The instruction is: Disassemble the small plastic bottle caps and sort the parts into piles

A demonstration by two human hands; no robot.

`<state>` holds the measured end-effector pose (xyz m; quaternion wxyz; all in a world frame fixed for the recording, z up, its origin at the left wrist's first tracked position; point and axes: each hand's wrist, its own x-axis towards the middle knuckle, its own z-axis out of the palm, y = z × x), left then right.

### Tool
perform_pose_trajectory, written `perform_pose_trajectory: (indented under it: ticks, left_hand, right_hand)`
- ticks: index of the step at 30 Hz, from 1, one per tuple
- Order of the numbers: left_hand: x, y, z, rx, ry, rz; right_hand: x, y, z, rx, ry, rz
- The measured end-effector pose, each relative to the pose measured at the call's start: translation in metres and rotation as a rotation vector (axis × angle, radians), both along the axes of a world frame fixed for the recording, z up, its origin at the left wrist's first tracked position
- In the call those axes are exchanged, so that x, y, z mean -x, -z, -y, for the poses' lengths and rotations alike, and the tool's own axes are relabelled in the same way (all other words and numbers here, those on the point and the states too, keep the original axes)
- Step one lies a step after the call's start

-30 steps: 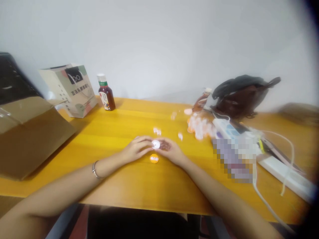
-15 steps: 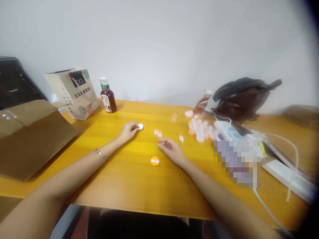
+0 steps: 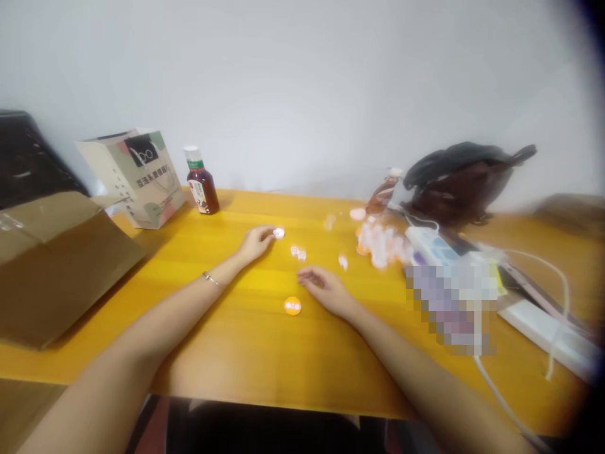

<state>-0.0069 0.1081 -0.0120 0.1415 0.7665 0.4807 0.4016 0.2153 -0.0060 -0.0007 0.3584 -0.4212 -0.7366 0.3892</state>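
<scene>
My left hand is closed, its fingertips pinching a small white round disc over the far middle of the table. My right hand lies on the wood with its fingers loosely bent and a little apart, holding nothing. Just beyond its fingertips are two small white pieces with round marks. An orange disc with a white band lies nearer to me, left of the right hand. To the right is a blurred pile of white and orange discs.
A brown cardboard box, a printed paper bag and a dark red bottle stand at left. Another bottle, a dark bag, a white power strip and cables occupy the right. A wall rises behind the table.
My left hand has moved a little right and away from me with the white disc. My right hand and the orange disc are nearly where they were.
</scene>
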Motion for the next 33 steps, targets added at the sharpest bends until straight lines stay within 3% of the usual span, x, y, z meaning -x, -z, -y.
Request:
perform_pose_trajectory:
  ticks: [4,7,12,15,19,25,33]
  left_hand:
    - [0.001,0.000,0.024,-0.020,0.014,0.025]
    - [0.001,-0.002,0.055,-0.014,0.064,0.020]
    - [-0.003,-0.016,0.113,0.023,0.385,-0.020]
    - [-0.008,-0.025,0.131,0.063,0.550,-0.094]
    - [-0.010,-0.027,0.130,0.067,0.627,-0.131]
    - [-0.006,-0.020,0.122,0.084,0.640,-0.140]
    - [-0.015,-0.015,0.121,0.342,0.471,-0.075]
  right_hand:
    - [-0.010,-0.009,0.007,-0.042,-0.156,0.114]
    - [-0.015,-0.017,0.014,-0.059,-0.264,0.233]
    - [-0.011,-0.020,0.018,-0.133,-0.323,0.330]
    - [-0.009,-0.018,0.017,-0.151,-0.330,0.311]
    - [-0.006,-0.014,0.015,-0.171,-0.324,0.297]
    - [0.002,-0.006,0.010,-0.192,-0.269,0.314]
    - [0.002,-0.002,0.006,-0.201,-0.273,0.283]
